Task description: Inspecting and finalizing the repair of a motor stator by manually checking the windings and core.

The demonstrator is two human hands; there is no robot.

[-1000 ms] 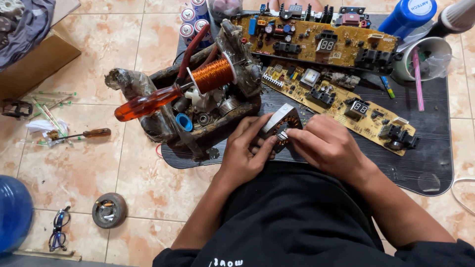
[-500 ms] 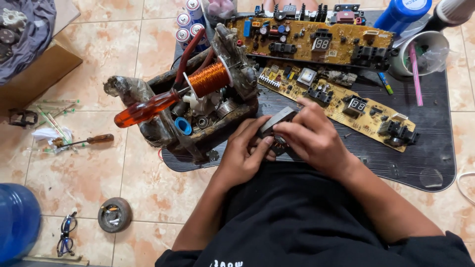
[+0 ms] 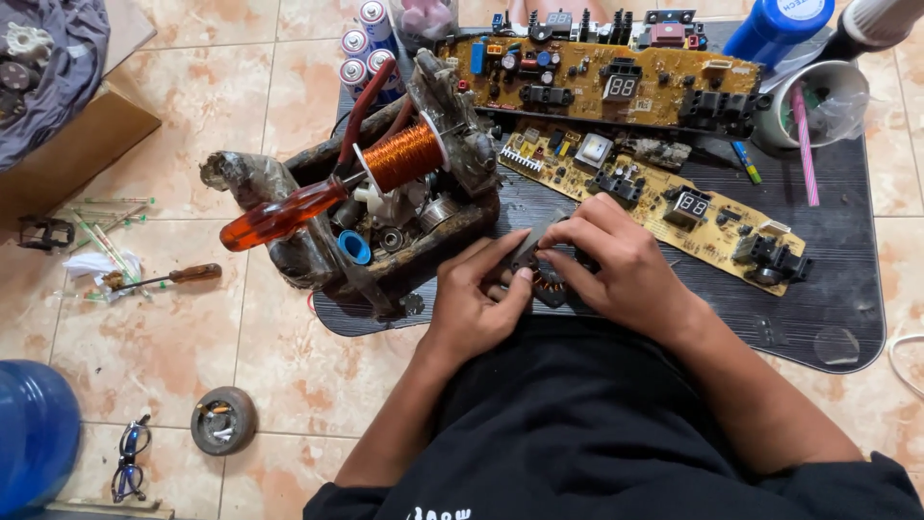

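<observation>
While both hands meet at the centre of the frame, a person seated on a tiled floor works a small dark part over the near edge of a black ribbed mat. That part, flat and grey on top with a glimpse of copper winding underneath, looks light and rigid, though the fine wire would likely be fragile, so the firmer body edges seem the safer place to take hold. The left hand closes narrowly around the part's lower left side, thumb and fingers pinching it. The right hand curls over it from the right, fingertips pressed to its top edge in a tight grip, covering much of it.

At upper centre, a battered metal tray holds a spool of copper wire, an orange-handled screwdriver and a blue cap. Two yellow circuit boards lie across the top of the mat, with a white cup and a blue bottle at upper right. At left a smaller brown-handled screwdriver rests on the tiles; a round ashtray, spectacles and a large blue jug sit at lower left
</observation>
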